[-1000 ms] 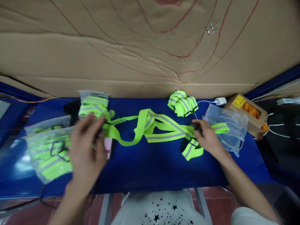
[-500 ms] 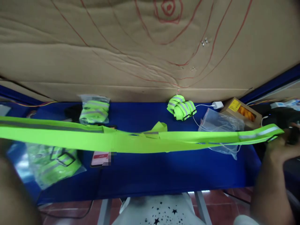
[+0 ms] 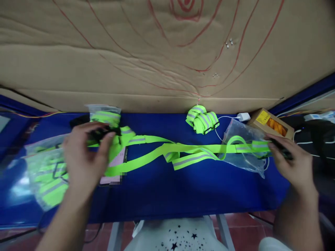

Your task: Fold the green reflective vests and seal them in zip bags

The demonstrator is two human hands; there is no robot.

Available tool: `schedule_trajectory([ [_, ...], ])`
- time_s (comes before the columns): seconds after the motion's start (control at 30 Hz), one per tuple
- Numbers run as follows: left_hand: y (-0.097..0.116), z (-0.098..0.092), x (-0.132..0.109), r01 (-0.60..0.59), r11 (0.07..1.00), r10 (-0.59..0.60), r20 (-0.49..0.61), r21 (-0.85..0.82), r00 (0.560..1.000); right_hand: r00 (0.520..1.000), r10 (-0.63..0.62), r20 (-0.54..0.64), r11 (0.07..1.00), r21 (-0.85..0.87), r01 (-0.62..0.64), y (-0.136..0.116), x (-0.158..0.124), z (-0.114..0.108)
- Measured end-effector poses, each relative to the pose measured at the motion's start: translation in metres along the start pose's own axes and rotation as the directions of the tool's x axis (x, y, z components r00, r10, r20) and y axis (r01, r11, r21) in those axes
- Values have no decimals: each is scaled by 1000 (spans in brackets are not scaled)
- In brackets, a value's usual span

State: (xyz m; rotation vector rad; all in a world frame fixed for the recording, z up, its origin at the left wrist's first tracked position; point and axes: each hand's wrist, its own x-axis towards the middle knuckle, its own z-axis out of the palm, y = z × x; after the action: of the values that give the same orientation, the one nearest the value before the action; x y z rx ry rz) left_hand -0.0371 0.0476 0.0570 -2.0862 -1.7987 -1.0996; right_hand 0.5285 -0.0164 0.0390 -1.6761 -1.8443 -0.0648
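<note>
A long neon-yellow reflective strap (image 3: 193,147) with grey stripes runs slack between my hands, twisted and looped over the blue table. My left hand (image 3: 85,153) is closed around a black buckle (image 3: 98,134) at its left end. On the right, my right hand (image 3: 293,157) pinches the other end by a black buckle piece (image 3: 281,148). Beneath the strap's left part lies a phone (image 3: 117,162), partly covered. A clear bag with more neon straps (image 3: 51,181) sits beside my left wrist, and another bagged strap (image 3: 106,116) stands behind that hand.
A rolled neon strap bundle (image 3: 202,120) rests at the back of the blue table (image 3: 183,195). To the right are a clear plastic bag (image 3: 242,162), a white charger (image 3: 243,117) with cable, and a cardboard box (image 3: 272,123). Brown paper (image 3: 131,76) with red lines covers the back wall.
Both hands have moved inward from the far sides. The strap, stretched taut before, now hangs slack and rests lower with twists and loops.
</note>
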Motion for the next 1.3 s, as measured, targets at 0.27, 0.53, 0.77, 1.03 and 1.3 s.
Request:
schedule_trajectory([
  [0.27,112,51,-44,-323,921,349,91,-217,933,836,-486,253,874,155,461,-132,31,63],
  [0.53,120,67,-47,-468,846,482,-8,-255,876,788,-541,295,841,180,510,-163,33,73],
  [0.77,126,69,-41,-496,844,501,-27,-203,865,765,-601,232,792,44,609,-173,38,77],
  [1.03,147,74,-22,-543,822,543,-52,-170,838,827,-504,250,848,-39,528,-192,53,84],
  [1.3,141,22,36,-273,896,380,288,-349,879,874,-468,127,857,309,413,-177,92,59],
])
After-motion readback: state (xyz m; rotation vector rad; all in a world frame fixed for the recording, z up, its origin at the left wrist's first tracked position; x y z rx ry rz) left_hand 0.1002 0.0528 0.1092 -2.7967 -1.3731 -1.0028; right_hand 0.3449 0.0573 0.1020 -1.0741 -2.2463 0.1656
